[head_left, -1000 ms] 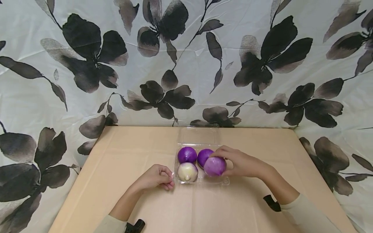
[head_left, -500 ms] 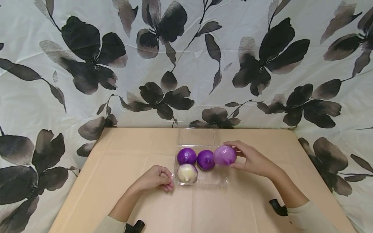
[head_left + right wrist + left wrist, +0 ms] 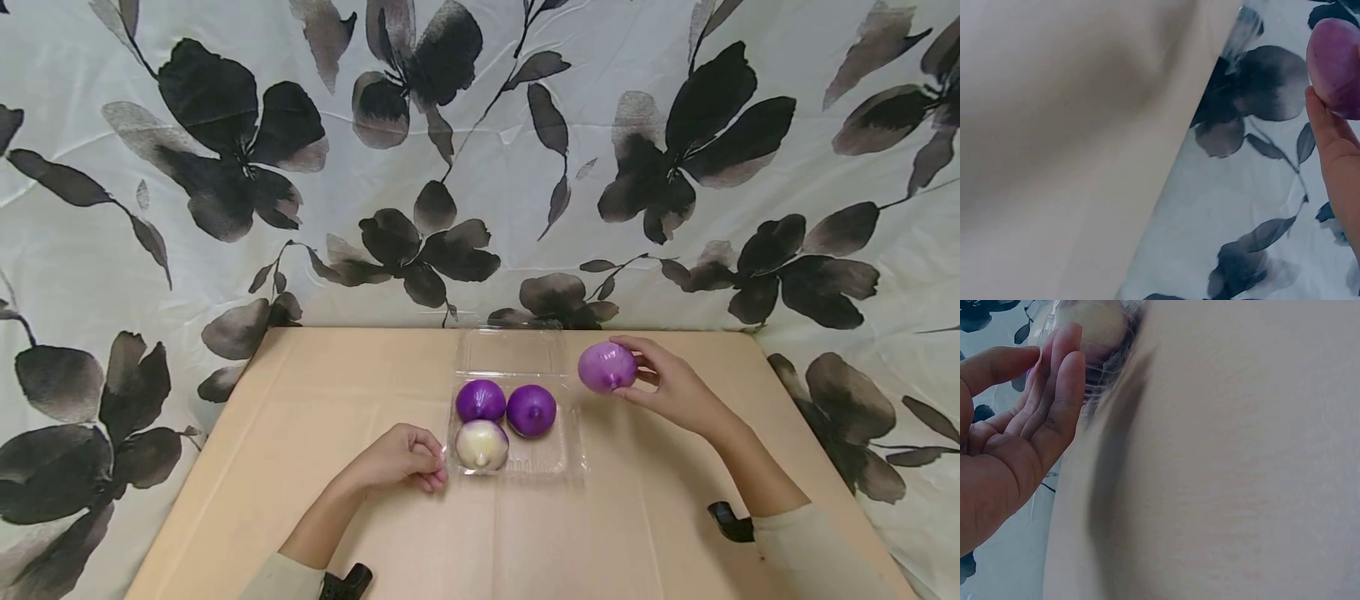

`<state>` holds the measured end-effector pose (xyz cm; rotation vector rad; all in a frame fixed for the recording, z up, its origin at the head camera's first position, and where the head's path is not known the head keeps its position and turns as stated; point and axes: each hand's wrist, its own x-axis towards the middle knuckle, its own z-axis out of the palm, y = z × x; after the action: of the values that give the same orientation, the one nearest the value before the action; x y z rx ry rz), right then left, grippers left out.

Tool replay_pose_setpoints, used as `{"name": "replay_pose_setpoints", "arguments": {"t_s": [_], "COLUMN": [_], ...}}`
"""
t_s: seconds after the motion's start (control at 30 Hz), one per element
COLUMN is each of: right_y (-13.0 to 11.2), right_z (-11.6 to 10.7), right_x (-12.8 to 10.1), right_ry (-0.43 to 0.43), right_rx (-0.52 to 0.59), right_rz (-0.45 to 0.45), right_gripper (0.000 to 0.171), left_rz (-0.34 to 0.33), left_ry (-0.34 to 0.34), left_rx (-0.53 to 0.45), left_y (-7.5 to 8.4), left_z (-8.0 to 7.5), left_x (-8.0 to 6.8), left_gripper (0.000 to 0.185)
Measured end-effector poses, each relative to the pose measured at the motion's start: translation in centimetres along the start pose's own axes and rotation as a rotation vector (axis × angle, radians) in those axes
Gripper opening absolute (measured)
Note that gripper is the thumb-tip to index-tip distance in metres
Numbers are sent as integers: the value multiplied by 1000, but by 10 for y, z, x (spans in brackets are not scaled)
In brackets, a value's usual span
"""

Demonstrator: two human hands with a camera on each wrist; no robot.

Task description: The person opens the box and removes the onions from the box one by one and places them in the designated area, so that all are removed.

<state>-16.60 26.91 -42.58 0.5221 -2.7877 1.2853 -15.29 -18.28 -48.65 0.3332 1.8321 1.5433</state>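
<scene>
The right hand [image 3: 671, 387] holds a light purple round onion [image 3: 607, 367] between the thumb and the curled fingers, lifted above the beige table [image 3: 300, 433] and just to the right of the clear plastic clamshell tray [image 3: 558, 462], near its open lid. In the right wrist view the same onion [image 3: 1337, 65] rests against the fingers [image 3: 1335, 150], with the flowered cloth behind it. Three onions lie inside the tray: a dark purple onion [image 3: 481, 400] at the back left, another dark purple onion [image 3: 531, 410] beside it on the right and touching it, and a white onion with a purple top [image 3: 482, 444] at the front left. The front right place of the tray has nothing in it. The left hand [image 3: 397, 458] rests on the table with the fingers curled, the fingertips at the left edge of the tray; whether they pinch the edge or only touch it I cannot tell. The white cloth with black flowers [image 3: 225, 167] hangs behind the table.
</scene>
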Motion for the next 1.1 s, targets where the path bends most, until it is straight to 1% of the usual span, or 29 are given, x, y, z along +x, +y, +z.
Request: {"name": "replay_pose_setpoints", "arguments": {"t_s": [0.13,0.43,0.67,0.83,1.1], "right_y": [13,42,63,75,86], "right_z": [-5,-15,-15,-14,-9], "right_x": [5,12,17,23,32], "right_ry": [40,93,135,129,92], "right_rx": [9,36,79,59,42], "right_rz": [31,154,187,227,343], "right_gripper": [77,79,75,71,72], "left_rz": [3,1,4,5,1], "left_ry": [-2,-11,-17,-15,-2], "left_rx": [1,-3,-9,-3,2], "left_y": [0,1,0,2,4], "left_z": [0,0,-1,-1,0], "left_x": [0,0,0,0,1], "left_gripper": [10,9,10,11,9]}}
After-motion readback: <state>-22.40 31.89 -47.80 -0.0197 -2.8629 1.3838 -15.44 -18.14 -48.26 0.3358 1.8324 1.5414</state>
